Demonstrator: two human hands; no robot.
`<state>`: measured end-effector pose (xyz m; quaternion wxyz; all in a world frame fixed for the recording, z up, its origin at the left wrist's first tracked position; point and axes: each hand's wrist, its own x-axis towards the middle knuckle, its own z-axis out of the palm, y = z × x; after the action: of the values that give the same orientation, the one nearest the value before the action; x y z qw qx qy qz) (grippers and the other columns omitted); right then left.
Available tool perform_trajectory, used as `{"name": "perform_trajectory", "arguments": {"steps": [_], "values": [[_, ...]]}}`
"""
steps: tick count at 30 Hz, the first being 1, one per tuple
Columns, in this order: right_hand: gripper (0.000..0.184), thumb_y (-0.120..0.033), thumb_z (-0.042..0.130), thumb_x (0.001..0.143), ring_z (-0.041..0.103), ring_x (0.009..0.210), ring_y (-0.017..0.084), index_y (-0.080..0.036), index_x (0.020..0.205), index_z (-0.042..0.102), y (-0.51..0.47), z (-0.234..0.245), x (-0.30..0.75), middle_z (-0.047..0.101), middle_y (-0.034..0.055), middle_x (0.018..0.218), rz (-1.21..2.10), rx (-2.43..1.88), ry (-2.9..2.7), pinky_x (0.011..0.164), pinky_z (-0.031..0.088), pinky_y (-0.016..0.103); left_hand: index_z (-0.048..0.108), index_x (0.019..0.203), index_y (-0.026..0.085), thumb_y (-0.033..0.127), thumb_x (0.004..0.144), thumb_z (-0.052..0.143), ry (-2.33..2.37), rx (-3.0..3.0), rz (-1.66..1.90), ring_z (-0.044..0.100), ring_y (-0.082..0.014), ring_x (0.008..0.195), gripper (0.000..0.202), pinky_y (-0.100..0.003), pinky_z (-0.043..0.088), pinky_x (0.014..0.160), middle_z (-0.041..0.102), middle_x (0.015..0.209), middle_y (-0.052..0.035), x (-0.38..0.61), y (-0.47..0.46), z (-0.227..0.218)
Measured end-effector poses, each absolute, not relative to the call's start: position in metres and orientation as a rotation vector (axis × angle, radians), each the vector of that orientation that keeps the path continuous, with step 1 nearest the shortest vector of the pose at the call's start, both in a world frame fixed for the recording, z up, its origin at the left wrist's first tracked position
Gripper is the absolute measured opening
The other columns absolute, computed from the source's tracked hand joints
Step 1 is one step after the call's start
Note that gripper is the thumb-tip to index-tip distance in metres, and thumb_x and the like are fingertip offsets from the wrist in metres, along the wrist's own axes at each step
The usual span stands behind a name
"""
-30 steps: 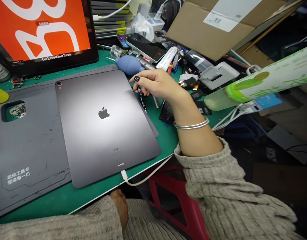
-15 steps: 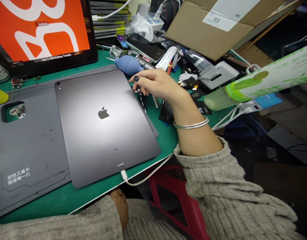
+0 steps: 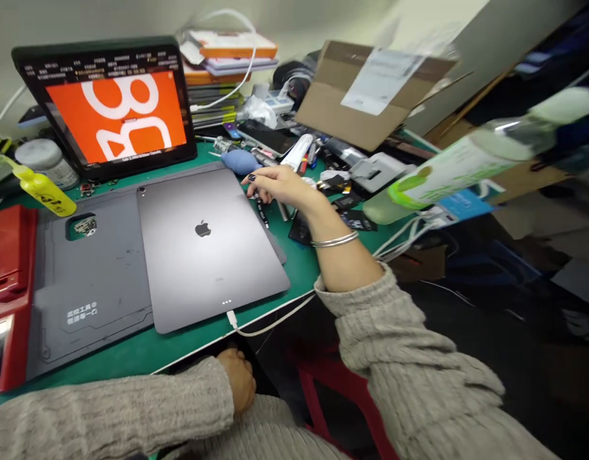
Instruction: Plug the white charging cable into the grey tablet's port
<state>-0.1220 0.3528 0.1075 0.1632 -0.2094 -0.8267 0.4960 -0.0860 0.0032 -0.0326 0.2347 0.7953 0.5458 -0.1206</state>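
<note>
My right hand [image 3: 281,189] is at the right edge of the iPad, its fingers curled round the upper part of a slim black screwdriver [image 3: 262,213]. The screwdriver's tip points down towards me beside the mat. The iPad [image 3: 213,255] lies back up on the grey work mat [image 3: 107,281], with a white charging cable [image 3: 232,319] plugged into its near edge. Below the table edge my left hand [image 3: 237,378] rests in my lap, fingers curled closed, with nothing visible in it.
A lit tablet [image 3: 126,115] stands at the back left, near a yellow bottle [image 3: 48,193] and a red device [image 3: 9,275]. A blue air blower [image 3: 239,161], loose tools and a cardboard box [image 3: 323,83] crowd the back right. A drink bottle [image 3: 448,163] leans in from the right.
My view has tilted up and drawn back, showing more of the table and my left hand. The right hand keeps its place at the screwdriver; the iPad has not moved.
</note>
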Motion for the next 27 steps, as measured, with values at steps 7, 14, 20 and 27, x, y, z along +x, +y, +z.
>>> {"name": "perform_trajectory", "arguments": {"steps": [7, 14, 20, 27], "values": [[0.019, -0.021, 0.049, 0.087, 0.063, 0.075, 0.010, -0.020, 0.099, 0.064, 0.356, 0.116, -0.140, 0.069, -0.0046, 0.082, 0.827, -0.655, -2.580, 0.073, 0.049, 0.020, 0.067, 0.090, 0.012, 0.025, 0.080, 0.055, 1.380, 2.235, -0.581, 0.058, -0.0312, 0.090, 0.021, -0.052, 0.042, 0.088, 0.064, 0.090, -0.0171, -0.099, 0.040, 0.021], [0.029, -0.027, 0.047, 0.088, 0.061, 0.102, 0.013, -0.033, 0.115, 0.057, 0.297, 0.155, -0.083, 0.060, -0.0112, 0.122, 0.511, -0.601, -2.600, 0.095, 0.046, 0.023, 0.066, 0.097, 0.011, 0.030, 0.081, 0.054, 1.345, 2.275, -0.654, 0.059, -0.0339, 0.092, 0.028, -0.053, 0.046, 0.082, 0.064, 0.096, -0.0171, -0.106, 0.044, 0.055], [0.029, -0.032, 0.037, 0.090, 0.062, 0.082, 0.016, -0.023, 0.089, 0.064, 0.299, 0.150, 0.062, 0.069, 0.0014, 0.092, 0.319, -1.243, -2.034, 0.075, 0.052, 0.026, 0.066, 0.099, 0.011, 0.029, 0.082, 0.053, 1.303, 2.326, -0.652, 0.059, -0.0339, 0.095, 0.028, -0.053, 0.046, 0.084, 0.064, 0.097, -0.0173, -0.103, 0.041, 0.055], [0.055, -0.028, 0.060, 0.078, 0.042, 0.122, 0.036, -0.007, 0.127, 0.049, 0.415, 0.121, 0.159, 0.043, 0.0232, 0.133, 0.281, -1.616, -1.810, 0.104, 0.033, 0.047, 0.064, 0.099, 0.012, 0.031, 0.082, 0.050, 1.299, 2.350, -0.739, 0.059, -0.0320, 0.096, 0.029, -0.050, 0.045, 0.086, 0.063, 0.098, -0.0150, -0.101, 0.043, 0.065]]}}
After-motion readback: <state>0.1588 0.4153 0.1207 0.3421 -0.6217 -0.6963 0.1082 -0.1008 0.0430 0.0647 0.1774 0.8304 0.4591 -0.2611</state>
